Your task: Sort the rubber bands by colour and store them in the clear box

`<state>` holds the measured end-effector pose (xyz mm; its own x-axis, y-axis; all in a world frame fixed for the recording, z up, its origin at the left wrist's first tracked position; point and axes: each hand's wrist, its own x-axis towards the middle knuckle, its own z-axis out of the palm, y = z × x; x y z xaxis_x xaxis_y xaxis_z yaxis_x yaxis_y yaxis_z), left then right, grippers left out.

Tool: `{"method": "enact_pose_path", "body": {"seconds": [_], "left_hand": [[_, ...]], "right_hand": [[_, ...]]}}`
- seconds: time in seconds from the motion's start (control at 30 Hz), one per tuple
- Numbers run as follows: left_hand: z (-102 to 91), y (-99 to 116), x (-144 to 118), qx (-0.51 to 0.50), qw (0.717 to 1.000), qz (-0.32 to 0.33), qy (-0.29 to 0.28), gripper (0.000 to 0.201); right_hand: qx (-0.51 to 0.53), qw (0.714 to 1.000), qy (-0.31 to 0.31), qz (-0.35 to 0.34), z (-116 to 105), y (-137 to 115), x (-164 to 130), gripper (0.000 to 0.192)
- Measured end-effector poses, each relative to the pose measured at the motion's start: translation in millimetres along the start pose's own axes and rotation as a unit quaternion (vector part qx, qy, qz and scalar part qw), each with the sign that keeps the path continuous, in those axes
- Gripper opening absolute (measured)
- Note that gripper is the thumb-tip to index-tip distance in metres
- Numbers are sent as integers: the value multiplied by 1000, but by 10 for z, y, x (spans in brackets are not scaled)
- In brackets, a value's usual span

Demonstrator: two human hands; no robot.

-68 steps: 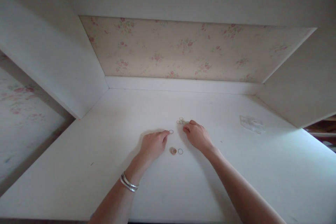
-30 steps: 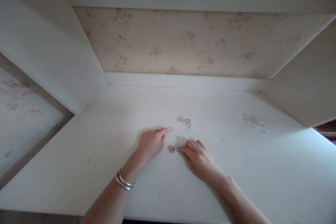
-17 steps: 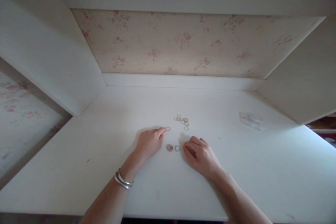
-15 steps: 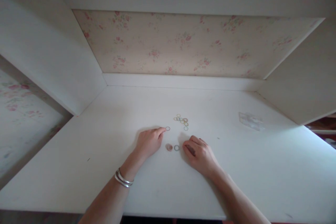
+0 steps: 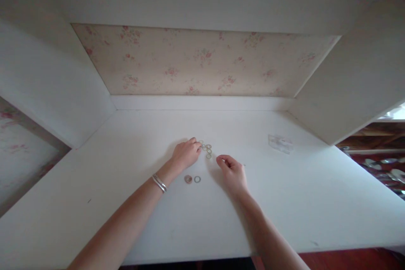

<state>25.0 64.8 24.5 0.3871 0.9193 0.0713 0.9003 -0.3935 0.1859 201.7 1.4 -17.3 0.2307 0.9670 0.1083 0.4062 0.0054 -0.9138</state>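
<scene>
My left hand, with two silver bangles at the wrist, reaches to the left end of a loose group of thin, pale yellow-green rings. Its fingers are bent together and cover part of the group; what lies under the tips is hidden. To the right of the group, my right hand is closed, thumb and forefinger pinched together. Anything between those fingertips is too small to make out. Nearer me on the table lie a small pinkish coil of rings and, beside it, a thicker grey ring.
A clear plastic bag or packet lies at the right on the white table. White side panels and a flower-papered back wall enclose the far side. Shiny objects stand on the floor or a shelf at far right.
My left hand has moved right and away from me, from a single ring to the group; that ring no longer shows apart. My right hand has shifted slightly right and farther off. The view has turned.
</scene>
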Motion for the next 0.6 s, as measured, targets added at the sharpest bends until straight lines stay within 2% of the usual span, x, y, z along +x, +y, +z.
{"method": "enact_pose_path", "body": {"seconds": [0.27,0.6], "left_hand": [[83,-27,152,52,998,22,-17,29],[22,81,177,65,997,21,-38,26]], "right_hand": [[7,1000,-11,-10,15,2,22,35],[-3,1000,-7,-25,5,-18,19,34]]}}
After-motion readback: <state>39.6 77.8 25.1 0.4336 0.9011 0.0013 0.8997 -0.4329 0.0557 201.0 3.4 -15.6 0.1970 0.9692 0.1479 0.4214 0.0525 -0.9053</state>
